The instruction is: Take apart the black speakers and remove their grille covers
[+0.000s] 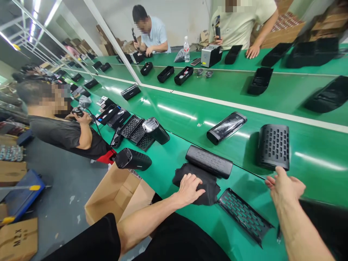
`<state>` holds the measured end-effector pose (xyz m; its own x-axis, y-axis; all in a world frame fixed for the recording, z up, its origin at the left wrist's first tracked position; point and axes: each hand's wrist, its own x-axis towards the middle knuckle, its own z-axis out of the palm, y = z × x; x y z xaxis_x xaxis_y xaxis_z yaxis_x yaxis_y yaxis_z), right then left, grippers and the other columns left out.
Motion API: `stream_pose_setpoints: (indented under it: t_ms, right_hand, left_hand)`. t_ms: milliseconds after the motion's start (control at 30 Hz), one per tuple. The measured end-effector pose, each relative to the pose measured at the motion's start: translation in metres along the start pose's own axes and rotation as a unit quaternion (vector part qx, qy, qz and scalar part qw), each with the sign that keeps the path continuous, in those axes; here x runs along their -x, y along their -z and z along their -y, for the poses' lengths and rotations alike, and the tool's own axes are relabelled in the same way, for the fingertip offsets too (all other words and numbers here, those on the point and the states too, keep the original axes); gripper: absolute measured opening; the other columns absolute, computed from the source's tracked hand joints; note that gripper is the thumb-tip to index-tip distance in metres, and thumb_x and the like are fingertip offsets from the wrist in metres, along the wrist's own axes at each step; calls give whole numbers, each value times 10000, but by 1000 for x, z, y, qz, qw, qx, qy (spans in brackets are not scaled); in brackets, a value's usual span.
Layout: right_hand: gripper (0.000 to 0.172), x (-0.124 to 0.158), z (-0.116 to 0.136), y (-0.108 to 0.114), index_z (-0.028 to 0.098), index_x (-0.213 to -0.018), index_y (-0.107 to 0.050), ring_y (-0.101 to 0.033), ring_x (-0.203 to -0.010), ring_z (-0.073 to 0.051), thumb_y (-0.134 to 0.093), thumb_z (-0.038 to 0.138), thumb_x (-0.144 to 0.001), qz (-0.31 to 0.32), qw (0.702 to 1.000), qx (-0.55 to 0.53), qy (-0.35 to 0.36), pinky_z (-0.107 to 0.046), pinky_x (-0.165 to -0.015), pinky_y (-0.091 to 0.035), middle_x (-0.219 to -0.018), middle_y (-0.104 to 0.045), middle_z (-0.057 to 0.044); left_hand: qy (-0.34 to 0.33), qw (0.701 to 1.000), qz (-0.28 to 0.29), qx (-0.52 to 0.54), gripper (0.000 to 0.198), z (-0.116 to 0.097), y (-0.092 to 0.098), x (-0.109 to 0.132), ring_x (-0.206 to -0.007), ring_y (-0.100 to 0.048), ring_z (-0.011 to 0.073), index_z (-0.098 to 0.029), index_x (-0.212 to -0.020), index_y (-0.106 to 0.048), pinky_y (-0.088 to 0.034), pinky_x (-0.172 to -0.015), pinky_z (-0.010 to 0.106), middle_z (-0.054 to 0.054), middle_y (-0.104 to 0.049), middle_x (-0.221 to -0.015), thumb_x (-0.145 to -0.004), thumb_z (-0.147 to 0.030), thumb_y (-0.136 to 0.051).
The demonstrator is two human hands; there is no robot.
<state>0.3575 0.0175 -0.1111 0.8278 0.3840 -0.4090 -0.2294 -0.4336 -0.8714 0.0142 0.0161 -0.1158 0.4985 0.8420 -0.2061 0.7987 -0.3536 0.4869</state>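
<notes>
My left hand (190, 188) lies flat with fingers spread on a black cloth (209, 188) at the near edge of the green bench (190, 123). A long black speaker (208, 161) rests just beyond the cloth. My right hand (285, 186) reaches out, fingers loosely apart and holding nothing, just below an upright black perforated shell (273, 146). Between my hands lies a flat black grille panel (244, 215).
A speaker with a shiny grille (226, 127) lies on the belt. More speakers (133, 160) and grilles (136, 131) sit to the left, beside an open cardboard box (116, 195). One person works at the left (67, 134), two across the bench (152, 34).
</notes>
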Motion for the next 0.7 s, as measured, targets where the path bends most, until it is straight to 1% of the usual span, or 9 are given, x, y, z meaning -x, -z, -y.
stream_pose_setpoints:
  t_ms: [67, 233, 300, 367, 400, 467, 533, 633, 700]
  right_hand:
    - [712, 38, -22, 6, 249, -1276, -452, -574, -728, -269, -710, 632, -733, 8, 1000, 15, 22, -495, -656, -515, -853, -564, -46]
    - [623, 123, -68, 10, 173, -1089, -664, -593, -682, -229, -724, 634, -674, 202, 974, 83, 59, -395, -626, -506, -816, -649, -63]
    - [634, 138, -74, 8, 173, -1161, -687, -646, -841, -272, -713, 571, -668, 244, 959, 109, 94, -419, -711, -534, -979, -685, -106]
    - [673, 145, -73, 7, 220, -1232, -705, -630, -1104, -319, -740, 481, -612, 285, 940, 125, 137, -454, -873, -530, -1223, -664, -128]
    - [648, 147, -71, 7, 252, -1204, -732, -588, -1217, -331, -755, 446, -586, 306, 930, 131, 156, -466, -963, -502, -1310, -639, -118]
    - [437, 153, -69, 12, 285, -999, -790, -556, -1285, -331, -778, 437, -590, 342, 912, 145, 176, -461, -1073, -434, -1314, -656, -84]
    - [276, 160, -71, 23, 278, -808, -775, -642, -1108, -304, -771, 515, -668, 356, 905, 165, 167, -427, -1009, -470, -1097, -725, -64]
    - [454, 164, -80, 50, 248, -816, -755, -627, -714, -240, -683, 692, -752, 321, 919, 202, 111, -363, -689, -502, -731, -675, -25]
    - [582, 160, -88, 71, 223, -849, -748, -590, -616, -232, -619, 780, -740, 269, 934, 227, 67, -351, -586, -462, -636, -632, -20]
  left_hand:
    - [-14, 1000, 1, -6, 352, -8, -5, -8, -1041, -559, 259, -227, -1098, -704, -414, -953, 433, 48, -675, -1060, -849, -452, -811]
    - [-54, 998, 15, -10, 128, -20, -9, -21, -1010, -553, 244, -226, -940, -734, -409, -877, 403, 47, -668, -1026, -906, -349, -744]
    - [-86, 996, 23, -5, 95, -21, -2, -20, -1023, -558, 232, -238, -921, -740, -399, -881, 391, 35, -684, -1043, -914, -332, -729]
    - [-159, 986, 43, 13, 98, -23, 10, -16, -1061, -571, 223, -249, -935, -744, -391, -910, 380, 23, -706, -1079, -910, -343, -733]
    - [-204, 977, 58, 25, 100, -23, 17, -14, -1075, -582, 218, -248, -946, -743, -389, -931, 375, 23, -715, -1082, -912, -341, -729]
    - [-279, 955, 89, 49, 105, -25, 31, -10, -1058, -614, 211, -232, -965, -737, -389, -973, 367, 35, -730, -1024, -934, -322, -693]
    - [-305, 943, 116, 61, 130, -28, 41, -8, -985, -645, 205, -223, -1017, -725, -394, -1003, 365, 36, -730, -927, -946, -316, -670]
    - [-288, 941, 162, 77, 258, -35, 45, -13, -910, -669, 200, -245, -1140, -690, -422, -979, 351, 8, -740, -895, -926, -386, -717]
    - [-264, 944, 182, 75, 319, -44, 37, -21, -945, -684, 201, -271, -1190, -665, -445, -941, 331, -5, -756, -968, -918, -424, -731]
